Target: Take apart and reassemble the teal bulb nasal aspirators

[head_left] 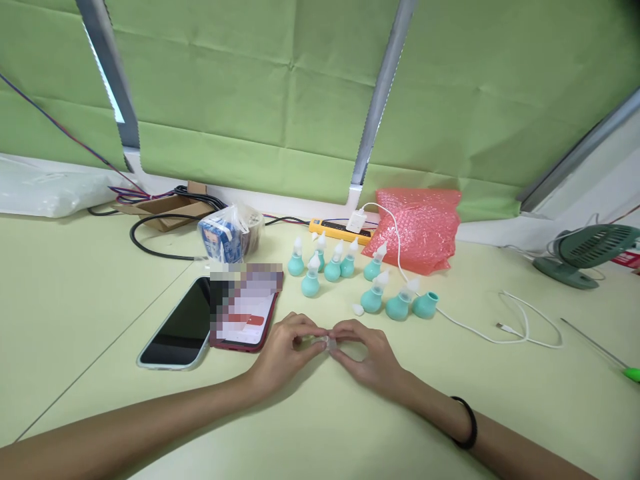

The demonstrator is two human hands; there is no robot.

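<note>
Left hand (287, 345) and right hand (373, 355): thumb and forefinger of each pinched on one small translucent piece (331, 343), held between them; its long axis too small to tell. Uncapped teal bulb (425, 306): beyond and rightward of the fingertips, nearer the right hand, mouth upward. Nozzled teal bulbs (373, 301): grouped beyond the hands. Pale table (320, 427): black-screened phone (177, 327) at left, white cable (493, 342) at right. Room: green blind (240, 80) behind, green fan (595, 248) far right.

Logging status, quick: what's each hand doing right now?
Left hand: closed, pinching a small clear piece.
Right hand: closed, pinching the same piece from the other side.
</note>
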